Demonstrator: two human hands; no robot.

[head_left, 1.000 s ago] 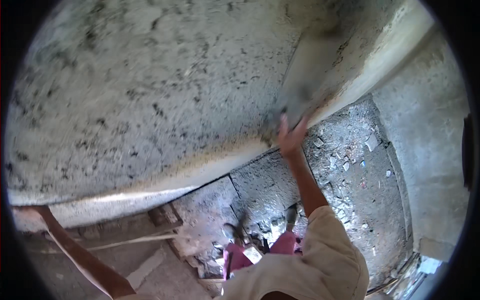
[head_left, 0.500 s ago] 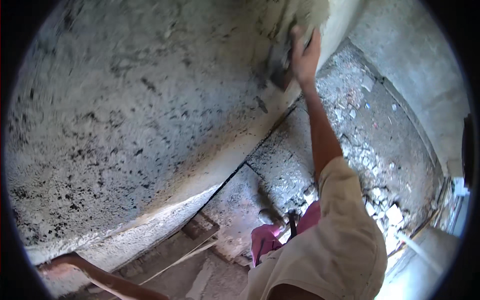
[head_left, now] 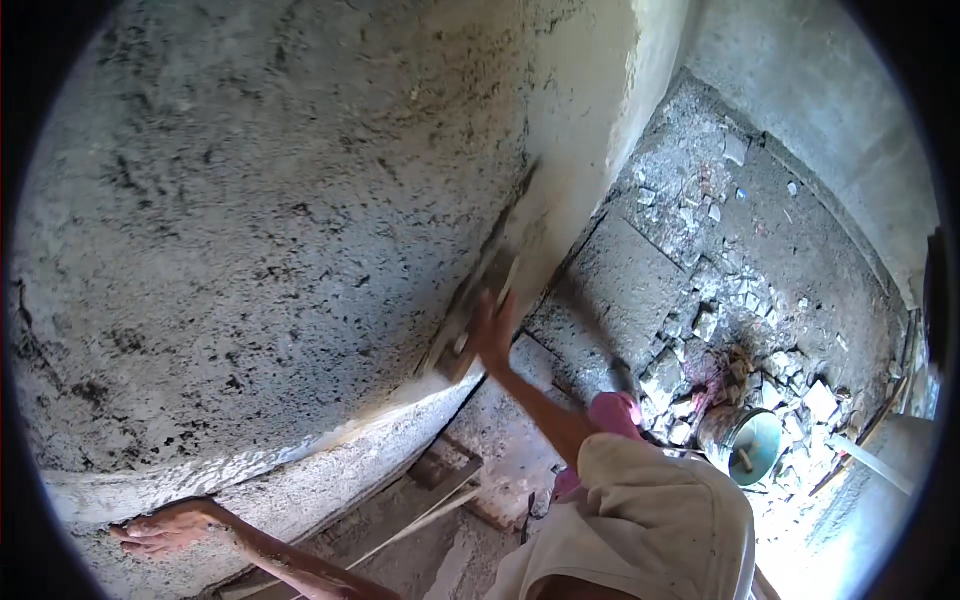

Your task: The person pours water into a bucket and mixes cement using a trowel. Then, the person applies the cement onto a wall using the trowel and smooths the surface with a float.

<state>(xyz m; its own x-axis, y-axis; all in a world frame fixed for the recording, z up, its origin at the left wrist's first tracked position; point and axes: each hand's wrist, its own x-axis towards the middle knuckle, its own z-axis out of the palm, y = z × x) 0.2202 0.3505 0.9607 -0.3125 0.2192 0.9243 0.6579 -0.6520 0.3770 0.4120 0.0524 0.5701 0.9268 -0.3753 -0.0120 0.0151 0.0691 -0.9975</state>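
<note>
My right hand [head_left: 487, 335] is pressed close to a rough, dark-speckled plaster wall [head_left: 270, 260]. Its fingers are around a flat plastering trowel [head_left: 462, 318], which is blurred and lies against the wall. Beside the tool, a smoother, paler band of plaster [head_left: 572, 120] runs up along the wall's edge. Down at the lower left, my left hand [head_left: 170, 527] rests on the pale lower part of the wall, fingers stretched out and holding nothing.
A tipped bucket [head_left: 757, 447] with a small object inside lies among broken rubble [head_left: 790, 385] on the right. Thin strips [head_left: 415, 522] cross the floor near my left forearm. Another wall [head_left: 830, 110] rises at the far right.
My right hand and the trowel have moved down and left along the wall. My left hand has shifted slightly right and shows more fully. The bucket has come into view.
</note>
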